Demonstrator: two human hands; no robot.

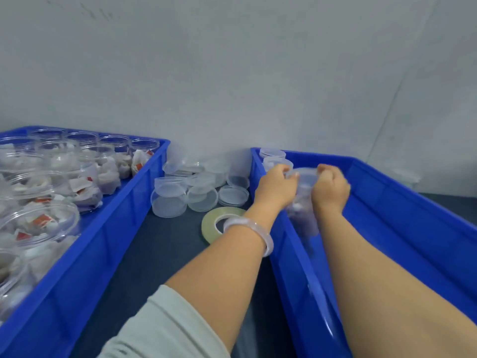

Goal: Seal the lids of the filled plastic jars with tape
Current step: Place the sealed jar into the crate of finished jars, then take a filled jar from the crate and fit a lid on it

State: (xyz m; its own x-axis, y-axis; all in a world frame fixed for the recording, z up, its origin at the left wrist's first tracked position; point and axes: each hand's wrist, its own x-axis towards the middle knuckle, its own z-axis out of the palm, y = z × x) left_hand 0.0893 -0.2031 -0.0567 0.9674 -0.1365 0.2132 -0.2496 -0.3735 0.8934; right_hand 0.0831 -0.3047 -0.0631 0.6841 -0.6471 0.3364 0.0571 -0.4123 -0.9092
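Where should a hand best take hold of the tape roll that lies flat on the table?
Probably pinch the tape roll from above, on its left part: fingers in the centre hole, thumb on the outer rim. It lies flat, hole up; the left forearm covers its right part.

No legible text, number or brand in view. Red-and-white sachets [42,220] in the jars [99,155], well left of the fingers [290,174], show red patches too blurred to read.

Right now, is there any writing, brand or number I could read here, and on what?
None can be read.
Red-and-white tags on the packets inside the clear plastic jars in the left blue plastic crate: too blurred.
Roll of clear tape: no print shows.
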